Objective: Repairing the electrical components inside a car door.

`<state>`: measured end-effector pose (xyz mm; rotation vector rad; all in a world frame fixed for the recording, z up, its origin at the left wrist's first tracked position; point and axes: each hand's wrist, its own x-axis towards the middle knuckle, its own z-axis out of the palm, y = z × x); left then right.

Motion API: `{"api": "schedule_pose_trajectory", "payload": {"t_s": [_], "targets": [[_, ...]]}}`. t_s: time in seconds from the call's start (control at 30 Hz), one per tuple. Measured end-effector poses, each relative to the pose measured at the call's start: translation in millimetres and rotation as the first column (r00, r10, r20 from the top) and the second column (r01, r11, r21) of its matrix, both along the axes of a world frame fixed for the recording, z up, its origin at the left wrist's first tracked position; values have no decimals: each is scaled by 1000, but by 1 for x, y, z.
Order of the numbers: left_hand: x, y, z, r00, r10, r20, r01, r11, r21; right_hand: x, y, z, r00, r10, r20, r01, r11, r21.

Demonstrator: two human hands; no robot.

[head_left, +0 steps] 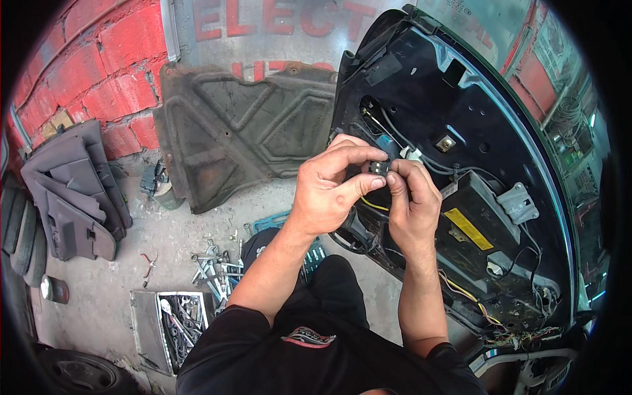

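Two hands [327, 197] [413, 210] on a black part [378, 167], wrenches [176, 324] inside a toolbox [145, 322].

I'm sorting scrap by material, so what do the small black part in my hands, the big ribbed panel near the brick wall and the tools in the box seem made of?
Small black part: probably hard plastic, dark and molded-looking, though partly covered. Ribbed panel: likely pressed fiber, dull matte, with soft-edged ridges. Tools: metal, perhaps plated steel, given their silvery shine.
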<state>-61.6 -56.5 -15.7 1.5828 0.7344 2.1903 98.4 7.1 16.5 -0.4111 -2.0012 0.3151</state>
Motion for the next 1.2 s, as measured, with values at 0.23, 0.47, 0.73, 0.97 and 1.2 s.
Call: {"api": "schedule_pose_trajectory", "payload": {"t_s": [0.23, 0.47, 0.73, 0.97, 1.2], "targets": [[3, 2, 4, 999, 28, -45, -27, 999, 28, 2, -1, -3, 999, 24, -46, -27, 997, -70], [3, 0, 7, 985, 84, -149, -76, 995, 61, 4, -1, -2, 997, 24, -71, -30, 996, -86], [13, -19, 15, 998, 23, 62, -19, 998, -55, 3, -5, 0, 996, 7, -90, -24, 982, -189], [6, -8, 2, 987, 110, 118, -97, 989, -112, -5, -11, 6, 981, 34, -193, -92, 949, -300], [7, -2, -2, 966, -8, 259, 40, 992, -118, -2, -6, 9, 998, 53, -41, -57, 992, -111]]}}
